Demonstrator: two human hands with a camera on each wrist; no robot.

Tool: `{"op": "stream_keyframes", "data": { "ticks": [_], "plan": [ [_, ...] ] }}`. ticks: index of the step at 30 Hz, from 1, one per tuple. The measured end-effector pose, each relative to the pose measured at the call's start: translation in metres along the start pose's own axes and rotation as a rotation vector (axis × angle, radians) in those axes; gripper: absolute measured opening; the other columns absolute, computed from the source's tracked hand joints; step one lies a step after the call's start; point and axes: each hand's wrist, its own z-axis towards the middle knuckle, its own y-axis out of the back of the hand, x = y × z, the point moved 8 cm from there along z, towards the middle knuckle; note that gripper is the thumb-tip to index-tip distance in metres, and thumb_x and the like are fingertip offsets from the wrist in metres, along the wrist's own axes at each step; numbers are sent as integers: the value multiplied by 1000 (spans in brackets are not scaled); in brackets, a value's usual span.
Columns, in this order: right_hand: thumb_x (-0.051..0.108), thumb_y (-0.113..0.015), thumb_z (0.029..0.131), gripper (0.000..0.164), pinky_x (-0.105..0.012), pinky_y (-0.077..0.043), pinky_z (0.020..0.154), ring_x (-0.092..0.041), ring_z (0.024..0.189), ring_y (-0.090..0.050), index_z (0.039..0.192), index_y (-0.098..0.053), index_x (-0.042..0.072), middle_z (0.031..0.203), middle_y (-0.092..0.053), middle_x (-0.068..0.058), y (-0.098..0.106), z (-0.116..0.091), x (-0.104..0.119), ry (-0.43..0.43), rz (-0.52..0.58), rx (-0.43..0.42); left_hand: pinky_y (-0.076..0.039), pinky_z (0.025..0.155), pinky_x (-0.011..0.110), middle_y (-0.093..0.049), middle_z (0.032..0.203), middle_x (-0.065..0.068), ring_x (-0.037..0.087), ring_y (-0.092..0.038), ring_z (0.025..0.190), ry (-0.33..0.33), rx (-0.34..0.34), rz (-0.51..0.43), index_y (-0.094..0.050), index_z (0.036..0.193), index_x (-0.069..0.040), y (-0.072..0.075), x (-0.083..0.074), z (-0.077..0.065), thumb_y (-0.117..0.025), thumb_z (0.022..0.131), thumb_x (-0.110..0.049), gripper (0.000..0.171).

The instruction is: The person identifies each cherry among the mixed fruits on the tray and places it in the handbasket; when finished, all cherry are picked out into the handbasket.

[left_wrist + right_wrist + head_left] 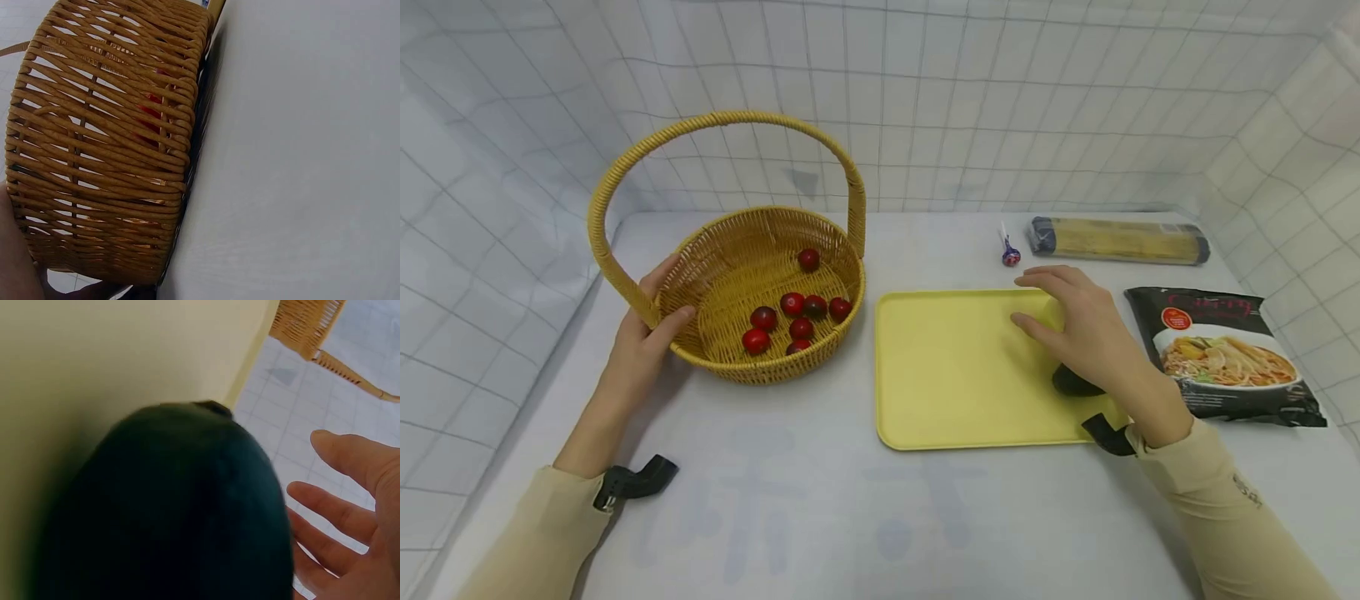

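Note:
A yellow woven basket (760, 367) with a tall arched handle stands on the left of the table, holding several small, shiny dark red fruits (756, 341). My left hand (643, 333) grips its left rim, thumb over the inside and fingers outside. In the left wrist view the basket's woven side (100, 144) fills the left half. My right hand (1086, 329) is over the right part of a yellow tray (955, 367), fingers spread and holding nothing. Beneath it on the tray lies a dark, smooth, rounded fruit (175, 506) with a stem stub, mostly hidden by the hand from above.
Behind the tray lie a lollipop (1011, 253) and a long, yellowish wrapped roll with dark ends (1123, 240). To the tray's right is a black noodle packet (1228, 354). White, grid-lined sheeting (925, 108) rises along the back and sides of the white table (820, 517).

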Motion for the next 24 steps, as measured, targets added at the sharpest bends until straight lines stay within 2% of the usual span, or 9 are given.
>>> {"op": "stream_keyframes", "data": {
  "ticks": [5,7,11,13,17,19,20,22,24],
  "plan": [
    [14,-84,91,44,-59,-45,108,-39,134,-55,131,-69,2,141,-63,-19,-7,3,-3,11,13,13,-6,129,50,-19,177,-1,24,-17,161,52,-28,-13,-18,168,-40,8,6,-2,-52,110,-33,68],
    [14,-84,91,47,-58,-44,109,-39,136,-53,133,-68,2,143,-61,-19,-10,7,-1,27,16,11,-12,128,41,-20,176,3,22,-23,158,69,-55,-45,-17,168,-42,13,6,-7,-50,110,-32,68],
    [17,-86,89,56,-59,-44,110,-40,139,-50,139,-65,1,147,-57,-20,-14,12,0,42,3,9,-30,116,18,-25,172,10,21,-33,151,61,-137,-250,-23,167,-36,16,0,-23,-54,107,-21,69],
    [18,-86,89,60,-60,-43,110,-41,141,-48,141,-62,1,150,-55,-22,-13,13,0,43,-13,6,-34,111,14,-28,169,12,23,-35,151,21,-194,-360,-28,166,-30,16,-8,-30,-57,104,-15,70],
    [20,-86,89,66,-64,-41,110,-44,143,-46,146,-58,2,153,-52,-24,-11,11,0,35,-48,-22,-28,123,29,-35,167,9,25,-34,154,-115,-338,-298,-33,164,-22,26,-25,-37,-63,99,-11,72],
    [24,-85,90,70,-66,-38,113,-47,146,-43,150,-54,4,158,-47,-25,-11,11,-2,17,-71,-8,-23,126,35,-33,167,8,25,-32,154,-178,-431,-283,-33,164,-17,33,-32,-42,-67,97,-13,75],
    [26,-84,91,73,-67,-35,114,-48,148,-40,153,-52,5,161,-43,-25,-11,11,-3,5,-88,6,-21,127,37,-33,167,7,25,-33,154,-205,-480,-268,-32,164,-14,37,-36,-45,-68,97,-16,76],
    [32,-81,94,78,-69,-28,119,-48,154,-31,158,-46,7,168,-33,-24,-13,11,-6,-24,-134,56,-20,126,37,-32,168,7,26,-32,154,-264,-561,-297,-31,164,-8,40,-47,-52,-73,96,-23,82],
    [39,-77,96,82,-70,-20,122,-46,159,-20,162,-40,8,174,-21,-21,-15,12,-8,-42,-186,117,-18,127,37,-32,169,9,26,-32,154,-315,-637,-270,-32,163,-1,40,-62,-60,-75,94,-36,89]
  ]
}}
